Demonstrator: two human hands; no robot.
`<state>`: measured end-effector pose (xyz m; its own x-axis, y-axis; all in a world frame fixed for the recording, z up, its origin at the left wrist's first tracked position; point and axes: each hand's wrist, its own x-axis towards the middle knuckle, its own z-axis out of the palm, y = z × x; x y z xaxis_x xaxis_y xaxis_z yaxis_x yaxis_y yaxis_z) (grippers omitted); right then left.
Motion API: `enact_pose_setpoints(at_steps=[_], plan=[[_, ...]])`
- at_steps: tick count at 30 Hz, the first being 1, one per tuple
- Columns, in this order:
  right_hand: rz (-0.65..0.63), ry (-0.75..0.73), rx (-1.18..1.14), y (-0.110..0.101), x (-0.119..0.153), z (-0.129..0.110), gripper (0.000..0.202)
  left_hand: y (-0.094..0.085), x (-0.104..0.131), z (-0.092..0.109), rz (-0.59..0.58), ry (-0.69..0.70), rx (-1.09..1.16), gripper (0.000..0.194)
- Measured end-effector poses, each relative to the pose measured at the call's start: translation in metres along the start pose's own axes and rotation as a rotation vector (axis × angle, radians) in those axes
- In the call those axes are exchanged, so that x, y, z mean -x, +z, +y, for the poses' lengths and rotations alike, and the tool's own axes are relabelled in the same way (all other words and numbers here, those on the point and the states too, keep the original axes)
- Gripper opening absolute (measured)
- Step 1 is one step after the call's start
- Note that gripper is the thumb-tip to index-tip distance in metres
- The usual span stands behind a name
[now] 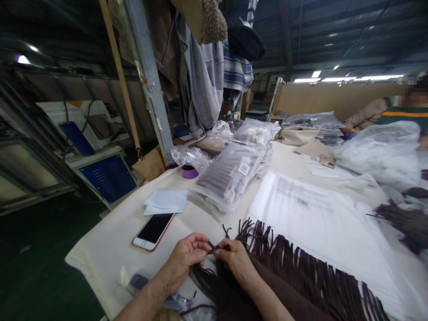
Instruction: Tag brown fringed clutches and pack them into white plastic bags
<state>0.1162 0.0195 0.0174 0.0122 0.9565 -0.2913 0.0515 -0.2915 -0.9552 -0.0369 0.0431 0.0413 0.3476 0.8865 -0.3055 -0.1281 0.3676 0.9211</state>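
nearest us, at six o'clock, a dark brown fringed cloth [267, 272] lay on the pale table [110, 232], running off toward four o'clock. above its near end, our left hand [185, 256] pinched a thin dark strand [211, 246] between thumb and forefinger, its other fingers curled loosely together; our right hand [236, 261] pinched beside it, thumb against forefinger, the rest folded under. that strand was being worked, as we judged it, while the long fringe [301, 263] lay loose toward three o'clock; whether any of it was finished we couldn't tell. the cloth was outside any bag, and a white printed bag [301, 214] lay flat just beyond, at two o'clock. at ten o'clock we had a phone [154, 232] partly under folded papers [167, 200]. farther, at twelve, bagged bundles [224, 174] were already packed and stacked, near a purple tape roll [190, 173]. beyond them hung garments [200, 76]; a person [406, 116] was at two o'clock.
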Motion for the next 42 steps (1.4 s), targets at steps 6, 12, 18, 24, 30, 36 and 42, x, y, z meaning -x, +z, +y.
enact_pose_setpoints(at_steps=[6, 12, 18, 24, 30, 36, 42], plan=[[0.087, 0.045, -0.061, -0.002, 0.0, -0.004, 0.017, -0.01, 0.006, -0.007, 0.0, 0.003, 0.004, 0.041], [-0.124, -0.019, -0.039, -0.002, 0.007, -0.01, 0.03, -0.005, 0.002, -0.002, 0.078, 0.052, -0.011, 0.043], [-0.189, -0.013, 0.022, -0.002, 0.008, -0.006, 0.013, 0.0, -0.003, -0.005, 0.14, 0.081, -0.025, 0.044], [-0.126, -0.002, 0.001, -0.001, 0.006, -0.005, 0.015, -0.005, 0.005, -0.017, 0.066, -0.011, -0.078, 0.038], [0.043, 0.011, -0.069, -0.002, 0.004, -0.004, 0.016, -0.012, 0.014, -0.011, 0.114, -0.03, -0.099, 0.031], [0.014, 0.004, -0.091, -0.003, 0.004, -0.005, 0.021, -0.016, 0.019, -0.009, 0.134, -0.049, -0.147, 0.035], [-0.198, -0.062, -0.038, -0.003, 0.009, -0.007, 0.024, -0.002, 0.01, -0.007, 0.107, -0.001, -0.224, 0.03]])
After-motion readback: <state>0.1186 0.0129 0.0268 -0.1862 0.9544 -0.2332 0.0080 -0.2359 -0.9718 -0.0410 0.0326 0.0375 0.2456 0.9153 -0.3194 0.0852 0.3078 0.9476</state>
